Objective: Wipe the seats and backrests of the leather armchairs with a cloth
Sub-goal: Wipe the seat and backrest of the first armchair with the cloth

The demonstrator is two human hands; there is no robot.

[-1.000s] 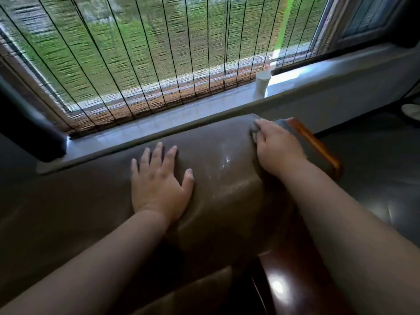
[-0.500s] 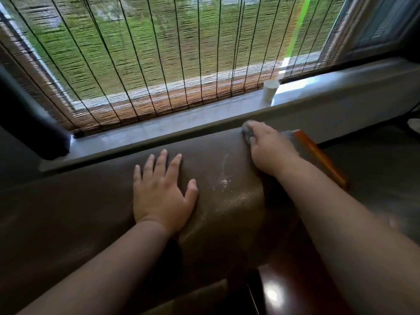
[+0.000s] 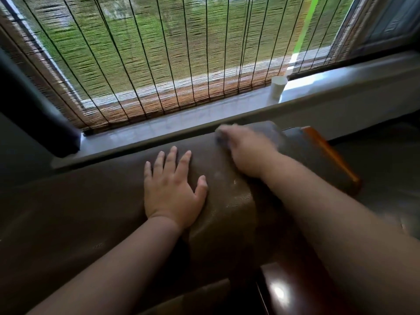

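A small white cylindrical container point(image 3: 277, 88) stands on the pale window sill point(image 3: 181, 122); its contents cannot be seen. On the brown leather armchair backrest point(image 3: 79, 212), the left hand point(image 3: 172, 189) lies flat with fingers spread. Near the backrest's right end, the blurred right hand point(image 3: 246, 153) presses a grey cloth point(image 3: 220, 135) under curled fingers at the top edge.

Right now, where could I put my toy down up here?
The sill is bare between the dark roll and the white cup. The backrest is free left of the left hand. It's crowded where the right hand wipes.
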